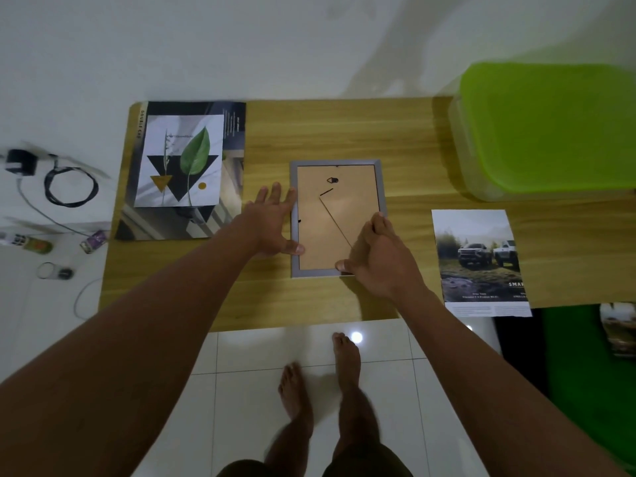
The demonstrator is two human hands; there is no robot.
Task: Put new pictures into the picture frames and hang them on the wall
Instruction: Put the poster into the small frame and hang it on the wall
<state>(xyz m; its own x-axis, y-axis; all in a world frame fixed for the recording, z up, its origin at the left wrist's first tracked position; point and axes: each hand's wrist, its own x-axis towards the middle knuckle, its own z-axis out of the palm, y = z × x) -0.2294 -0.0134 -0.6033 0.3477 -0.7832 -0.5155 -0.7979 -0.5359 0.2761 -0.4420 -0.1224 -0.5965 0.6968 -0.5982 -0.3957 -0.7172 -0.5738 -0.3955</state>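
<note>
A grey picture frame [335, 163] lies face down in the middle of the wooden table [344, 304], its brown backing board [330, 235] up, with a small black hanger near the top. My left hand [272, 222] rests flat at the frame's left edge, fingers spread, thumb on the lower left corner. My right hand [377, 259] grips the frame's lower right corner, fingers curled over the right edge and thumb on the bottom rail. A leaf picture [180, 160] lies on a dark magazine [234, 132] at the left. A truck picture [480, 259] lies at the right.
A clear plastic box with a green lid [547, 129] stands at the table's back right. On the white floor at the left lie a charger with a coiled cable [69, 187] and small bottles [34, 242]. My bare feet [323, 373] stand on the tiles before the table.
</note>
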